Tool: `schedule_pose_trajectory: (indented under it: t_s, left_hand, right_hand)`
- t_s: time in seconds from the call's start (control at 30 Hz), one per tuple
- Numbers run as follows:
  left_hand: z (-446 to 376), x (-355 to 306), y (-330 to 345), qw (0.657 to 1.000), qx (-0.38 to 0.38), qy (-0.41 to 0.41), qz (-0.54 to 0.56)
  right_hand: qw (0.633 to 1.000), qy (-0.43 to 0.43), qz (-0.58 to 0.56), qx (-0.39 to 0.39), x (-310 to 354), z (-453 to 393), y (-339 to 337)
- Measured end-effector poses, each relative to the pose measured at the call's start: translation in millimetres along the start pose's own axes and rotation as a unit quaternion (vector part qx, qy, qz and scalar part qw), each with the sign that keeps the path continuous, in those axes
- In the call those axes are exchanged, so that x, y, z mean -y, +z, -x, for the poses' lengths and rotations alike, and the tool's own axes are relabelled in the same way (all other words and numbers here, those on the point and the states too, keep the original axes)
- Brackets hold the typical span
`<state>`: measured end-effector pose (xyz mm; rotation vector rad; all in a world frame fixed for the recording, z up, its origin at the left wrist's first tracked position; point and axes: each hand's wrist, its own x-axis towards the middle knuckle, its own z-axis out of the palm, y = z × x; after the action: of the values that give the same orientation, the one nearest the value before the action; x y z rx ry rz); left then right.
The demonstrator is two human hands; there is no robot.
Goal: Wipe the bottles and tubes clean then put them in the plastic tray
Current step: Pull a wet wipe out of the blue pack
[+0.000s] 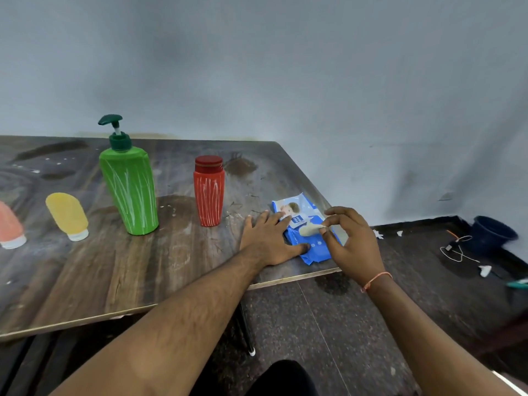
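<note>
Left hand lies flat, fingers spread and straight, pressing down on the near-left part of a blue wet-wipe pack that sits at the right corner of the wooden desk. Right hand hovers over the same pack from the right, thumb and forefinger pinching the tip of a white wipe that sticks out of the pack's opening, while the other fingers curl loosely above it; a thin orange thread is tied round that wrist. To the left of the left hand, near but not touching, stands the red bottle, upright, with a darker red cap and white streaks down its body. Further left stands the green pump bottle, also upright and streaked white (its dark green pump head points left). Beyond that, well apart from both hands, a yellow tube stands on its white cap and leans a little, and at the left edge of the view a pink tube with a white cap shows only in part. Desk surface is dark, worn and marked with pale smears. On the floor to the right, by the wall, sit a dark blue bucket and a white cable with a small plug.
</note>
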<state>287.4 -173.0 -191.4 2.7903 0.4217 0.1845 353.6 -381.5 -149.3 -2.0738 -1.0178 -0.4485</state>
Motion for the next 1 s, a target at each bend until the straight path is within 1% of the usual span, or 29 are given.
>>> schedule_pose_trajectory:
  t_s: [0.1, 0.17, 0.23, 0.3, 0.33, 0.4, 0.47, 0.57, 0.7, 0.77, 0.83, 0.9, 1.0]
  left_hand:
    - [4, -2, -3, 0.998, -0.040, 0.006, 0.048]
    - [8, -2, -7, 0.992, -0.076, 0.023, 0.102]
    - [12, 2, -8, 0.976, -0.116, 0.064, 0.171]
    - [16, 8, -8, 0.946, -0.149, 0.128, 0.257]
    - [19, 9, -8, 0.928, -0.152, 0.148, 0.305]
    - [26, 10, -11, 0.908, -0.124, 0.145, 0.373]
    - [34, 10, -17, 0.903, -0.102, 0.136, 0.396]
    - [43, 13, -32, 0.900, -0.105, 0.134, 0.402]
    - [52, 28, -50, 0.886, -0.105, 0.101, 0.441]
    - [59, 37, -58, 0.872, -0.100, 0.092, 0.470]
    - [69, 44, -67, 0.862, -0.102, 0.083, 0.490]
    - [79, 53, -73, 0.858, -0.112, 0.081, 0.495]
    - [93, 66, -82, 0.855, -0.135, 0.068, 0.497]
  right_hand:
    - [0.993, 0.080, -0.084, -0.011, 4, -1, 3]
    - [0.986, 0.113, -0.122, -0.016, 8, -2, 7]
    - [0.982, 0.120, -0.148, -0.016, 15, -3, 9]
    - [0.979, 0.115, -0.165, -0.008, 23, -5, 11]
    - [0.980, 0.109, -0.167, -0.002, 27, -7, 12]
    - [0.981, 0.105, -0.161, 0.012, 34, -9, 13]
    - [0.980, 0.109, -0.162, 0.023, 40, -12, 15]
    - [0.976, 0.116, -0.182, 0.030, 53, -14, 19]
    - [0.964, 0.137, -0.225, 0.027, 73, -18, 24]
    - [0.949, 0.165, -0.268, 0.031, 83, -19, 31]
    - [0.912, 0.213, -0.346, 0.050, 96, -18, 39]
    - [0.876, 0.246, -0.408, 0.075, 108, -16, 49]
    - [0.846, 0.259, -0.453, 0.110, 125, -11, 60]
